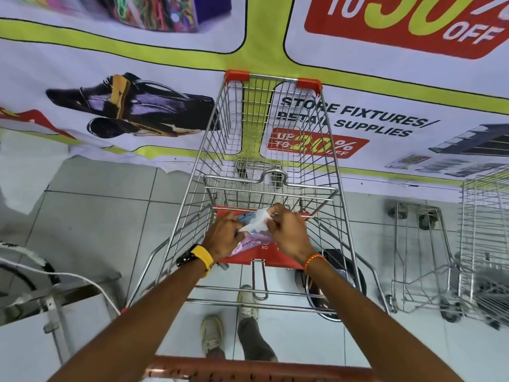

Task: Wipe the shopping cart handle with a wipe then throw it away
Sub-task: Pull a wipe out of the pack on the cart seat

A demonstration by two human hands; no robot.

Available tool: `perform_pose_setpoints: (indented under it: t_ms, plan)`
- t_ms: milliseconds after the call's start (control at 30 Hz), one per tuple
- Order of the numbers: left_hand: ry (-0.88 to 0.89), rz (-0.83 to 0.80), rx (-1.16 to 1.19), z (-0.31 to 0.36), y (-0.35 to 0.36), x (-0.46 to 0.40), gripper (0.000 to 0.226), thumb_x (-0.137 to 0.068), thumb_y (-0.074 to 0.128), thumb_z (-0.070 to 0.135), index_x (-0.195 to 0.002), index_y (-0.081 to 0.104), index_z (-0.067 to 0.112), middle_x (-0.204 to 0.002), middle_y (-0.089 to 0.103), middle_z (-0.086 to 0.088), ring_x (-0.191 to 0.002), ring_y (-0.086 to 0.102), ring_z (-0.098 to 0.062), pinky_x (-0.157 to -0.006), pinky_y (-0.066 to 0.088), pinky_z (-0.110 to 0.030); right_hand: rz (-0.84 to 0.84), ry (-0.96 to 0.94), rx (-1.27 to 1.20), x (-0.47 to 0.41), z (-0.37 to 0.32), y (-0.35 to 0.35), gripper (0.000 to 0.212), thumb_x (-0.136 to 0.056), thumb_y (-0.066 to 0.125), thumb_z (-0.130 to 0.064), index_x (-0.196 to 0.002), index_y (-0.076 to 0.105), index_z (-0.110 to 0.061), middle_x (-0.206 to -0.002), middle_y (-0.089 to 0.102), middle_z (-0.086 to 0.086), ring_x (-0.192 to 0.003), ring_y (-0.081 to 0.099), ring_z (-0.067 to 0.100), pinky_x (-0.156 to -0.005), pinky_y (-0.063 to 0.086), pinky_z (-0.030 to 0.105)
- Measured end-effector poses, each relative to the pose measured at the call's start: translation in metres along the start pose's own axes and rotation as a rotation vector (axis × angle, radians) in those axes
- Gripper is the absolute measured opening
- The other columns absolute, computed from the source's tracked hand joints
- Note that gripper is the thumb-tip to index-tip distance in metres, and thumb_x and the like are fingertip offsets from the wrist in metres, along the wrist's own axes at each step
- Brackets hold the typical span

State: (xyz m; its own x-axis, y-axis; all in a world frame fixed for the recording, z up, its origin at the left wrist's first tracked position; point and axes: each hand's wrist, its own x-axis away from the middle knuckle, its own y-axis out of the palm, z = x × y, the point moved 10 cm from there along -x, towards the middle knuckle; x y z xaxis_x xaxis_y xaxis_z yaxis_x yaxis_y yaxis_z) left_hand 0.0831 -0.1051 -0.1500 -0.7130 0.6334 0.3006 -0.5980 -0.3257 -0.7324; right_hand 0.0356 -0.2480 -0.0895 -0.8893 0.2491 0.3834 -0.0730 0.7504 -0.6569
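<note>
**Both hands on a wipe over the cart seat**

The person stands behind a wire cart (271, 150), arms stretched forward past the red handle (248, 369), which runs blurred along the bottom edge of the view. Both hands meet above the red seat flap (256, 253) at the near end of the basket.

The left hand (224, 235), with a yellow-strapped watch (197, 257) on its wrist, has its grip closed around a soft pack (248, 244) with lilac and pale blue on it, resting against the flap. The right hand (287, 232), an orange cord (314, 260) at its wrist, pinches a white wipe (257, 220) between thumb and fingers; its grip is narrow and holds the sheet's upper edge. The wipe stretches crumpled between the two hands, its lower end at the pack's top. It is well apart from the handle.

Under the cart, two shoes (220, 334) stand on pale floor tiles (96, 216). A sale banner (358, 117) hangs beyond the cart's front. A second wire cart (468, 257) stands to the right.
</note>
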Motion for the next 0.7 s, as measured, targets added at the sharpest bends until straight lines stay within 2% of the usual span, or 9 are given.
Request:
perform_pose_setpoints:
  t_ms: [67,167,233,300,400,500,600,700]
  plan:
    - [-0.004,-0.009,-0.019,0.0,0.001,0.001,0.02,-0.087,0.067,0.023,-0.094,0.075,0.005,-0.099,0.062,-0.016,-0.095,0.058,-0.034,-0.082,0.05,-0.039,0.039,-0.009,-0.057,0.004,0.002,-0.014,0.019,-0.093,0.063,-0.008,-0.099,0.062,-0.027,-0.075,0.077,0.003,-0.074,0.075,0.022,-0.072,0.063,0.044]
    - [-0.003,-0.021,-0.049,0.002,-0.001,0.001,0.024,-0.088,0.065,0.022,-0.104,0.074,0.005,-0.101,0.062,-0.017,-0.099,0.057,-0.033,-0.085,0.051,-0.04,0.095,-0.011,-0.14,0.014,0.001,-0.037,0.018,-0.093,0.065,-0.006,-0.104,0.071,-0.019,-0.094,0.08,0.005,-0.087,0.077,0.017,-0.077,0.065,0.039]
    - [-0.006,-0.029,-0.065,0.003,-0.001,0.001,0.027,-0.089,0.065,0.023,-0.109,0.072,0.006,-0.101,0.062,-0.017,-0.099,0.057,-0.033,-0.086,0.051,-0.04,0.144,-0.033,-0.134,0.022,-0.003,-0.052,0.016,-0.094,0.065,-0.01,-0.104,0.073,-0.019,-0.091,0.08,0.002,-0.078,0.075,0.015,-0.07,0.065,0.04]
    - [-0.005,-0.047,-0.078,0.005,-0.001,0.001,0.027,-0.09,0.064,0.023,-0.108,0.072,0.005,-0.1,0.062,-0.018,-0.097,0.057,-0.034,-0.085,0.049,-0.039,0.201,-0.047,-0.128,0.03,-0.006,-0.066,0.015,-0.094,0.066,-0.013,-0.101,0.074,-0.022,-0.079,0.077,0.0,-0.067,0.071,0.019,-0.062,0.062,0.043]
    - [-0.012,-0.085,-0.062,0.008,0.0,0.002,0.02,-0.089,0.064,0.019,-0.1,0.075,0.006,-0.1,0.062,-0.017,-0.096,0.058,-0.033,-0.084,0.048,-0.036,0.279,-0.058,-0.189,0.04,-0.011,-0.085,0.016,-0.093,0.061,-0.018,-0.096,0.072,-0.03,-0.076,0.074,0.006,-0.069,0.07,0.027,-0.058,0.059,0.049]
    - [-0.037,-0.093,-0.015,0.009,-0.005,0.005,0.013,-0.085,0.069,0.019,-0.093,0.076,0.01,-0.097,0.063,-0.016,-0.092,0.06,-0.032,-0.083,0.05,-0.039,0.279,-0.07,-0.236,0.047,-0.021,-0.095,0.018,-0.091,0.057,-0.028,-0.084,0.068,-0.041,-0.08,0.073,0.014,-0.074,0.07,0.03,-0.061,0.059,0.05]
    - [-0.06,-0.085,0.046,0.014,-0.013,0.011,0.03,-0.082,0.074,0.018,-0.11,0.07,0.009,-0.111,0.064,-0.017,-0.101,0.061,-0.035,-0.085,0.049,-0.036,0.24,-0.056,-0.274,0.056,-0.03,-0.1,0.024,-0.093,0.061,-0.021,-0.081,0.068,-0.041,-0.082,0.073,0.016,-0.073,0.068,0.026,-0.065,0.057,0.041]
    - [-0.032,-0.073,0.129,0.03,-0.027,0.022,0.055,-0.078,0.079,0.017,-0.128,0.058,0.006,-0.126,0.061,-0.014,-0.115,0.057,-0.031,-0.092,0.044,-0.032,0.205,-0.043,-0.342,0.067,-0.039,-0.101,0.022,-0.096,0.062,-0.013,-0.084,0.073,-0.027,-0.085,0.075,0.002,-0.07,0.063,-0.001,-0.062,0.05,0.019]
